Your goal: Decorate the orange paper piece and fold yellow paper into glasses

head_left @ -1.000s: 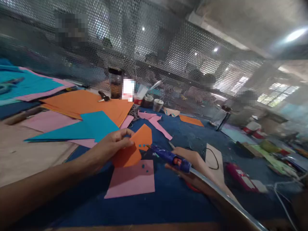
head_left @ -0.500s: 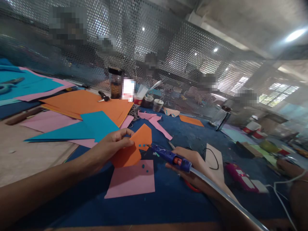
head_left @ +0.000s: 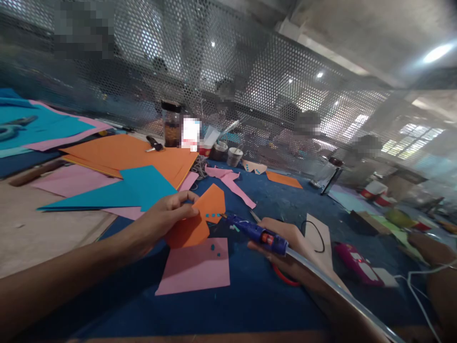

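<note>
My left hand (head_left: 177, 211) pinches a folded orange paper piece (head_left: 191, 233) between thumb and fingers, above the blue table. A short row of small blue dots (head_left: 213, 215) lies along an edge of that paper. Wrapped in my right hand (head_left: 291, 238) is a blue glue gun (head_left: 246, 228), with a long clear glue stick (head_left: 328, 283) running out of its rear. Its nozzle is at the right end of the dots; whether it touches the paper I cannot tell. Below the orange piece lies a pink paper sheet (head_left: 196, 271) with two small blue bits on it.
Scissors with a red handle (head_left: 285, 277) lie partly under my right hand. To the left are blue paper (head_left: 143, 188) and orange sheets (head_left: 117, 152). Jars and cups (head_left: 234, 156) line the mesh panel. A magenta power strip (head_left: 359, 262) and another person's arm (head_left: 433, 247) are at right.
The glue gun has shifted slightly right and down. One more blue dot shows at the right end of the row. My left hand and the orange paper have barely moved.
</note>
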The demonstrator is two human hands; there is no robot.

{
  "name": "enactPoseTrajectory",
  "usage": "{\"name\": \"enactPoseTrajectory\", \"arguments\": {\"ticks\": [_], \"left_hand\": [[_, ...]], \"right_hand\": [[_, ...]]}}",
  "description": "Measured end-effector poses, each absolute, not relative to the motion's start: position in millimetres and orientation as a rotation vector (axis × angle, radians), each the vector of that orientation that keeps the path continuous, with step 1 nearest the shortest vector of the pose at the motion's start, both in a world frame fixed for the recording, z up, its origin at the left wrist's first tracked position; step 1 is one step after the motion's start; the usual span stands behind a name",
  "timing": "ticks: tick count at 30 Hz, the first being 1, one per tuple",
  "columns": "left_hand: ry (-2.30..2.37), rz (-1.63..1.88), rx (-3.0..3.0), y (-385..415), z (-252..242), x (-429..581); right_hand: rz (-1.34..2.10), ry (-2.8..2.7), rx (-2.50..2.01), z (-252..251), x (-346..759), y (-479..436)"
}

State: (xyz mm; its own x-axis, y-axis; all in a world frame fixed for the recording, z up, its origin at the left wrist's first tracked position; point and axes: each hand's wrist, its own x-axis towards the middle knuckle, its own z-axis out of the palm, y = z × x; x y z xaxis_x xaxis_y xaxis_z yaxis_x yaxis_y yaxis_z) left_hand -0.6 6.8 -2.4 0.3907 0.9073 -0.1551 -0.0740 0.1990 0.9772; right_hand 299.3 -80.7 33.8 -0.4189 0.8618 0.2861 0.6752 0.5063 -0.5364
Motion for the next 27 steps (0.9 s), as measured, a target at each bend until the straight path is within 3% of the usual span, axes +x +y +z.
{"name": "enactPoseTrajectory", "arguments": {"ticks": [27], "left_hand": [[0.952,0.841,1.230,4.6,-3.1,-2.3]], "right_hand": [[0.482,-2.220,-1.285,35.9,296.7,-81.1]]}}
